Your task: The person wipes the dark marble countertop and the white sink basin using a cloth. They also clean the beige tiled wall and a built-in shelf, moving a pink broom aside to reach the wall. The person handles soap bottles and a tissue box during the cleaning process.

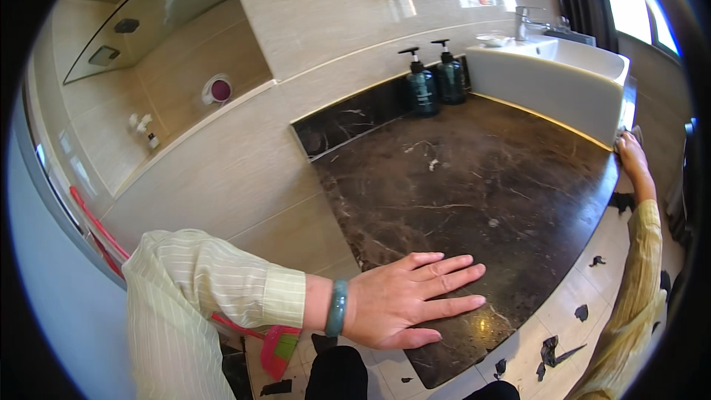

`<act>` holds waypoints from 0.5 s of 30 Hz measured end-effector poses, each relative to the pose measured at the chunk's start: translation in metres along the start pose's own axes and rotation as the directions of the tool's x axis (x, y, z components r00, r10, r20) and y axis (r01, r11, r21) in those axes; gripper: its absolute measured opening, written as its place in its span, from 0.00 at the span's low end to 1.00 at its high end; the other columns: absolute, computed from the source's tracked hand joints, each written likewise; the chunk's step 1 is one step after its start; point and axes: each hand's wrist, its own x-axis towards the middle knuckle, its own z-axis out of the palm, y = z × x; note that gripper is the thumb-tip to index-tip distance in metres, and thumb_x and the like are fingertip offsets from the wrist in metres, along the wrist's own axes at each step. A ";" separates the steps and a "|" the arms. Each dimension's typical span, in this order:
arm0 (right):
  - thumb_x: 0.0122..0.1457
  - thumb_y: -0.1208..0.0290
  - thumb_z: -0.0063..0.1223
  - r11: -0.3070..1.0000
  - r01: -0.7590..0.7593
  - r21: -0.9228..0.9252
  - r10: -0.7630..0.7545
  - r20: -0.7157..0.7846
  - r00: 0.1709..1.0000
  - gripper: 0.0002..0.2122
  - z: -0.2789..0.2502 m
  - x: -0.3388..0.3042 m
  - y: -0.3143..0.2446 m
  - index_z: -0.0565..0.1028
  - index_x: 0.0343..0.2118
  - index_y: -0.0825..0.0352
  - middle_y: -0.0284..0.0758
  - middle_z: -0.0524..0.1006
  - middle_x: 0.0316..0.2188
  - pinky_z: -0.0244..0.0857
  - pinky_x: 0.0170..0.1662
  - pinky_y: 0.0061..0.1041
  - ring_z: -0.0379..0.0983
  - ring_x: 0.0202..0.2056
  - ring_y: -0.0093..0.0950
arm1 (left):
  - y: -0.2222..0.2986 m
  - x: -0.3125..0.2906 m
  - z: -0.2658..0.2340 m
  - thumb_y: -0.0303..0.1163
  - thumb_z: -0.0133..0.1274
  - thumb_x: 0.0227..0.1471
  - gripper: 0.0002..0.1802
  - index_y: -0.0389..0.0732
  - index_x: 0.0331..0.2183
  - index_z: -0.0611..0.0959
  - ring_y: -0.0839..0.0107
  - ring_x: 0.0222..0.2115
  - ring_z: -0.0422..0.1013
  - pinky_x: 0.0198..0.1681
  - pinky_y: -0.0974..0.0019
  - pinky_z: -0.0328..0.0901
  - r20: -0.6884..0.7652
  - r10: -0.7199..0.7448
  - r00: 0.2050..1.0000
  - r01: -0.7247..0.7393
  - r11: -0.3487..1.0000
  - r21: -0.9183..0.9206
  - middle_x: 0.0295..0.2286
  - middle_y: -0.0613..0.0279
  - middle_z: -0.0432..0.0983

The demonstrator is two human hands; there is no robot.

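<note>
My left hand, with a green bangle at the wrist, lies on the near part of a dark brown marble countertop. Its fingers are stretched out and nothing is in them. At the far right, my right hand reaches to the front corner of a white rectangular sink. Its fingers look bent around something at that corner, which I cannot make out. Light specks and wet-looking spots show on the marble.
Two dark pump bottles stand against the back wall beside the sink, which has a chrome faucet. A wall niche holds small items. Torn black scraps litter the tiled floor, near a pink and green broom head.
</note>
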 end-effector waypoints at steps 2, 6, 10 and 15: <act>0.59 0.64 0.31 0.999 0.007 -0.034 -0.003 0.118 0.993 0.18 0.010 0.013 -0.006 0.69 0.40 0.75 0.52 0.70 0.46 0.57 0.54 0.37 0.63 0.52 0.45 | 0.000 -0.007 0.002 0.43 0.46 0.52 0.35 0.44 0.60 0.60 0.52 0.62 0.46 0.60 0.52 0.44 -0.025 -0.015 1.000 0.015 1.000 -0.023 0.61 0.47 0.45; 0.59 0.64 0.31 0.997 -0.062 -0.047 0.067 0.112 0.991 0.19 0.021 0.019 -0.003 0.68 0.42 0.75 0.53 0.69 0.47 0.57 0.53 0.39 0.64 0.50 0.46 | -0.001 -0.004 0.005 0.39 0.53 0.46 0.40 0.44 0.60 0.60 0.53 0.62 0.46 0.60 0.51 0.44 -0.051 -0.027 0.998 0.022 0.996 -0.092 0.61 0.47 0.45; 0.59 0.65 0.32 1.000 -0.016 0.009 0.015 0.082 0.997 0.19 0.023 0.021 0.031 0.67 0.44 0.76 0.52 0.68 0.48 0.56 0.54 0.36 0.62 0.52 0.45 | -0.005 0.001 0.001 0.40 0.53 0.46 0.41 0.45 0.60 0.59 0.53 0.62 0.46 0.59 0.51 0.45 -0.023 -0.011 1.000 0.008 0.991 -0.137 0.61 0.47 0.45; 0.61 0.64 0.32 0.997 0.000 0.080 -0.002 0.020 1.000 0.22 0.036 0.006 0.052 0.64 0.52 0.77 0.50 0.64 0.55 0.48 0.61 0.30 0.56 0.59 0.41 | -0.009 0.000 -0.004 0.47 0.46 0.50 0.33 0.51 0.58 0.64 0.54 0.61 0.47 0.59 0.48 0.44 -0.030 -0.017 0.999 0.012 0.989 -0.147 0.61 0.52 0.48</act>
